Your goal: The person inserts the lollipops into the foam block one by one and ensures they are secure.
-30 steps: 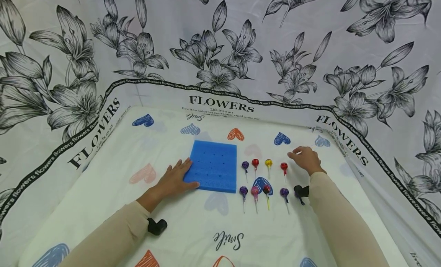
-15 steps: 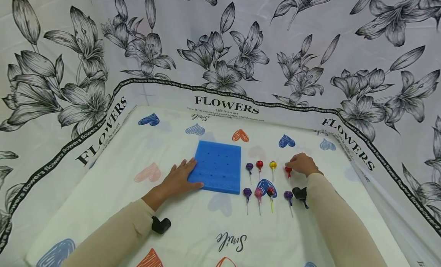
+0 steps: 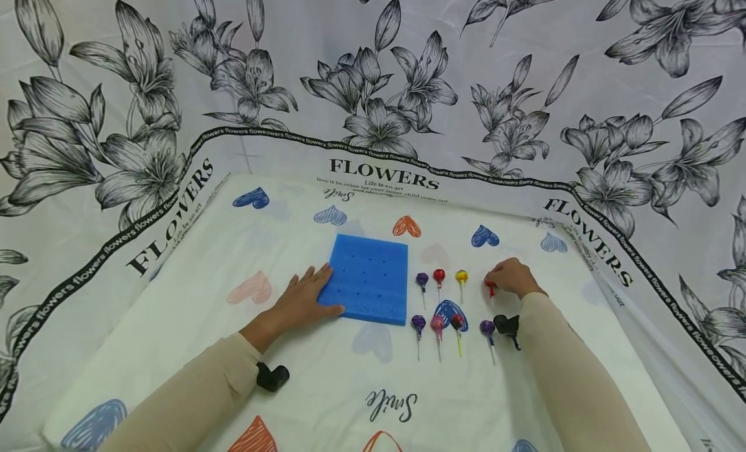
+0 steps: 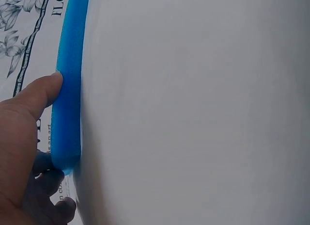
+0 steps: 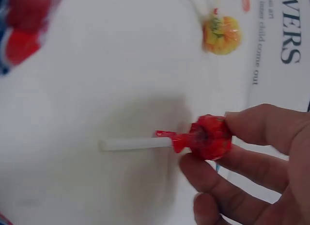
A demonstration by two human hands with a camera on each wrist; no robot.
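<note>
A blue foam block [image 3: 370,280] with small holes lies flat on the heart-print cloth. My left hand [image 3: 304,298] lies flat against its left edge, and its thumb [image 4: 41,91] touches the foam's side [image 4: 68,104]. Right of the block lie two rows of wrapped lollipops. My right hand [image 3: 508,276] is at the right end of the far row. There it pinches the head of a red lollipop [image 5: 210,136] between thumb and fingers, with the white stick [image 5: 135,144] pointing away just over the cloth. A yellow lollipop [image 3: 462,276] lies beside it.
The far row also holds a purple lollipop [image 3: 422,280] and another red one [image 3: 439,275]. Several more lie in the near row [image 3: 437,322]. The flower-print backdrop [image 3: 379,83] rises around the cloth on the far, left and right sides.
My right hand moved left and down onto the red lollipop at the end of the far row and pinched its head. The left hand stayed on the foam block.
</note>
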